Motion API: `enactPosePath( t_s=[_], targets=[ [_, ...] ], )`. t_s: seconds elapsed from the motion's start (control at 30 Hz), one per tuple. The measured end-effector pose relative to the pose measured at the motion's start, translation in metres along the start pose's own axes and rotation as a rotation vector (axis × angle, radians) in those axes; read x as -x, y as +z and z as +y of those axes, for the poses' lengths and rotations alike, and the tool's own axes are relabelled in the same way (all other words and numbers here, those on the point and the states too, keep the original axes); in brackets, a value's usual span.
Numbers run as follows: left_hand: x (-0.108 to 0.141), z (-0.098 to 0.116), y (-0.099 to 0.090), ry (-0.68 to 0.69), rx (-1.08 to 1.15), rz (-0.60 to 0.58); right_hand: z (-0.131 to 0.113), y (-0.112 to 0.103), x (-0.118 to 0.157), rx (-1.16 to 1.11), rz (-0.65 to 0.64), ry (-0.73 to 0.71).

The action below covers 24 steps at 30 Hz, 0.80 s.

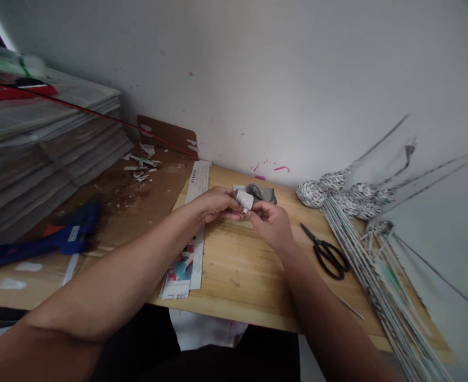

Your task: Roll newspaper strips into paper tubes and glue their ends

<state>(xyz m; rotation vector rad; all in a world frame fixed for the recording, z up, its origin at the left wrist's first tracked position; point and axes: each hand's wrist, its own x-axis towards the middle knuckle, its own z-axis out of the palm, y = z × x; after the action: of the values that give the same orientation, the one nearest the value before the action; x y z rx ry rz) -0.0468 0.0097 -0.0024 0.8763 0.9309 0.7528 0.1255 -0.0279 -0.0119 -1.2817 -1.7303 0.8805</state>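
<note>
Between my two hands is a small curled piece of newspaper, held above the wooden board. My left hand pinches its left side with thumb and fingers. From the right, my right hand grips the lower edge of the same paper, fingertips closed. Just behind the hands lies a crumpled grey cloth. Flat newspaper strips lie on the board, partly covered by my left forearm. To the right of my right hand rest black-handled scissors, blades pointing away from me.
A blue glue gun lies on cardboard at left, near paper scraps and a tall newspaper stack. At right are long rolled paper sticks and woven paper balls with sticks jutting out. A wall rises behind.
</note>
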Motion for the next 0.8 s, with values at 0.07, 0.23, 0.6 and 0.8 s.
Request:
enactPosePath(
  t_s=[0.07,0.23,0.6,0.8],
  targets=[
    [-0.0006,0.0000,-0.0004,-0.002,-0.011,0.018,-0.0015,0.0011,0.0015,0.064,0.013,-0.036],
    [-0.0011,-0.0003,0.0012,-0.015,-0.056,0.091,-0.0016,0.0037,0.0036,0.204,0.042,-0.075],
    [0.0001,-0.0033,0.0042,0.049,-0.113,0.085,0.0018,0.0087,0.0048,0.205,0.091,-0.050],
    [0.0046,0.0029,0.0036,0.006,-0.062,0.060,-0.0043,0.0057,0.0021,0.106,0.143,0.022]
  ],
)
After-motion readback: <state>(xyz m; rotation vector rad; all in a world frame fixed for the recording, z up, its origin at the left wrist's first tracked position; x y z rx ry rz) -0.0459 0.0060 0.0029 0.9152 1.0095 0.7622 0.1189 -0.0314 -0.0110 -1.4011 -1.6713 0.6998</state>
